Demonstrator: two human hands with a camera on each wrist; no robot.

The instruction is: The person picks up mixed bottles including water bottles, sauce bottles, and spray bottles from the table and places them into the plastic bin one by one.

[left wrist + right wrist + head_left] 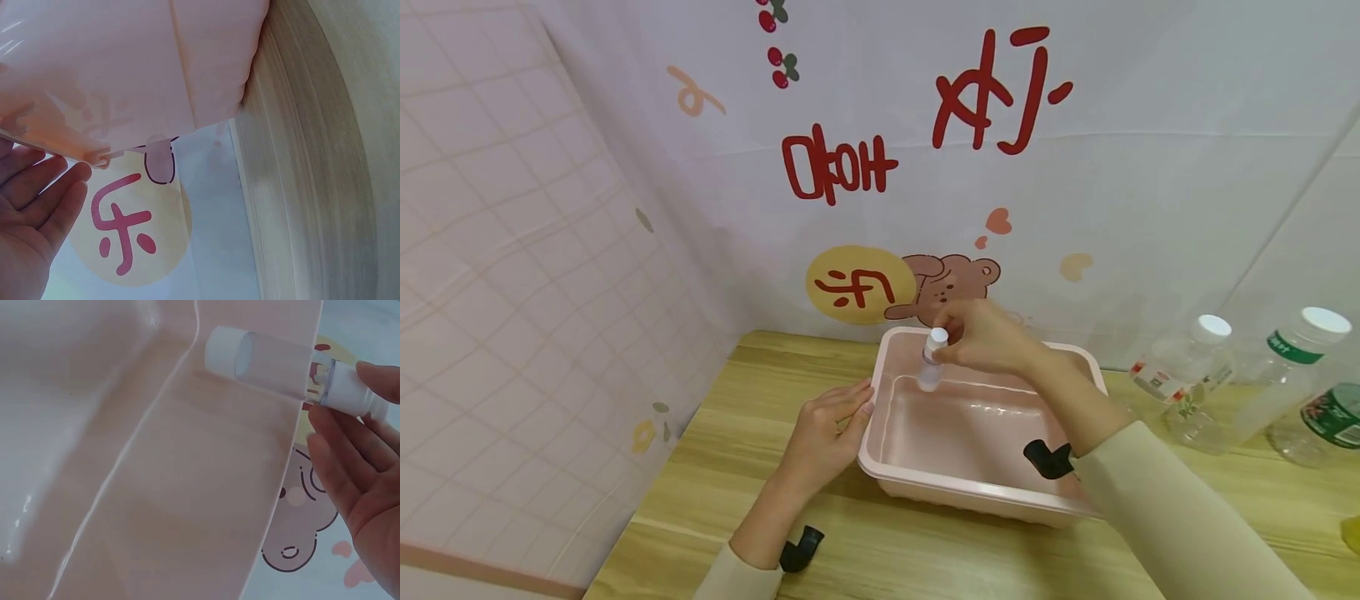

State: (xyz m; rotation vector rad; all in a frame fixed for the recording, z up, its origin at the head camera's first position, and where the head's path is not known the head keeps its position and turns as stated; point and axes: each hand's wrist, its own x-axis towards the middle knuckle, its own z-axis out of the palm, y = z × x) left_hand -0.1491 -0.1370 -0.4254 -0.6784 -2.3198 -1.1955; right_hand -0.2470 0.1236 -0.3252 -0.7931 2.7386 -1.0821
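the left sleeve (741,575) and the right sleeve (1180,517) are plain pale cream, long and smooth, with straight-edged ends. by each sleeve's end sits a small, dull black, elbow-shaped piece: the left piece (802,550) and the right piece (1047,460).

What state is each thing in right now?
Pink basin, upright, open-topped
Small bottle, white cap on, lower end inside the basin; contents unclear
Left hand, fingers against the basin's left rim
Right hand, pinching the small bottle near its cap
Red-labelled bottle, white cap on
Green-banded bottle, white cap on
Green-labelled bottle, cap out of view
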